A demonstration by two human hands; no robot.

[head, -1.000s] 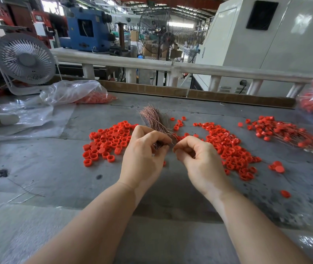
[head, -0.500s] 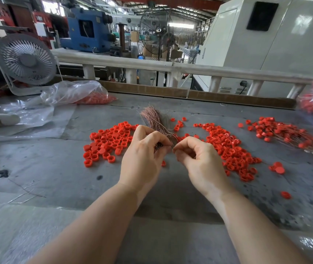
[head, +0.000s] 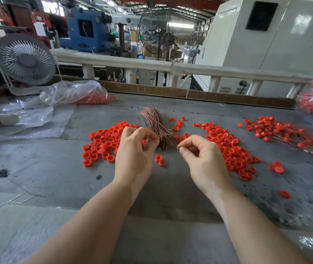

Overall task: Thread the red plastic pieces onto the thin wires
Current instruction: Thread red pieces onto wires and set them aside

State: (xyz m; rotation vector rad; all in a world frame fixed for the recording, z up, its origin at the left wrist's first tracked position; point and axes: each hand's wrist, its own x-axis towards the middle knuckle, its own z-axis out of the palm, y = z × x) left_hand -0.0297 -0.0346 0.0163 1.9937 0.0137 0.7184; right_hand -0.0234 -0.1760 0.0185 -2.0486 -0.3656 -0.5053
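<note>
— What are the fingers doing?
— The left hand point(head: 134, 155) curls round the near end of the copper wire bundle point(head: 156, 126); the right hand point(head: 201, 159) pinches thumb to forefinger, perhaps on one strand, too thin to tell.
— Any change?
— The hands have drawn apart.
— Around them?
— Red plastic rings point(head: 228, 147) heaped on a grey table point(head: 37, 168), a white fan point(head: 25, 60) behind.

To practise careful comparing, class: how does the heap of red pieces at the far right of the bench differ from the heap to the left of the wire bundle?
1. The far-right heap has thin wires running through it; the left heap shows loose pieces only.
2. The far-right heap lies away from both hands; the left heap sits just beside the left hand.

Both are the same red plastic, on the grey bench.
</note>
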